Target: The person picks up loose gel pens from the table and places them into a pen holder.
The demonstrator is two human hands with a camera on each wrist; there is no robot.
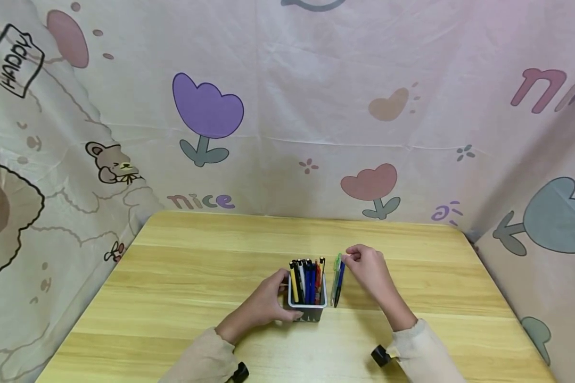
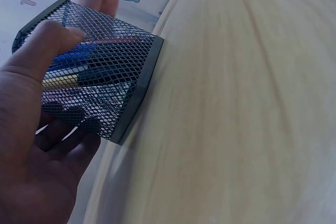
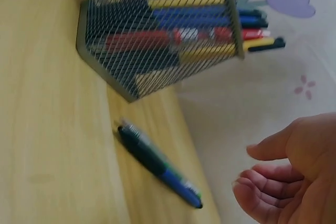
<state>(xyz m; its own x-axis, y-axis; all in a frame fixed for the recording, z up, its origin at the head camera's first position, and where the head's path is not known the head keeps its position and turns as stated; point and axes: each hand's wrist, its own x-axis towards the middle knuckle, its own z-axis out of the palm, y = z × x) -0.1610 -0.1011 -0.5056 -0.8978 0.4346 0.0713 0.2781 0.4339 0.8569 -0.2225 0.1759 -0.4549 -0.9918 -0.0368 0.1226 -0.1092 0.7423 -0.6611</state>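
My left hand (image 1: 267, 300) grips a black wire-mesh pen holder (image 1: 311, 315) that stands on the table. In the left wrist view its thumb presses one mesh side (image 2: 102, 51) while the fingers reach round another. Several pens (image 1: 309, 282) stand inside, yellow, blue, white and red among them. Just right of the holder, a clear pen with a green clip (image 1: 337, 268) and a blue pen (image 1: 339, 282) lie side by side. My right hand (image 1: 369, 268) is beside their far ends, fingers loosely bent. The right wrist view shows nothing between its thumb and fingers (image 3: 268, 187).
The light wooden table (image 1: 182, 266) reaches back to a printed cloth (image 1: 287, 106) that hangs behind it and at both sides. A small black device (image 1: 380, 355) is at the right sleeve, and another (image 1: 240, 372) at the left sleeve.
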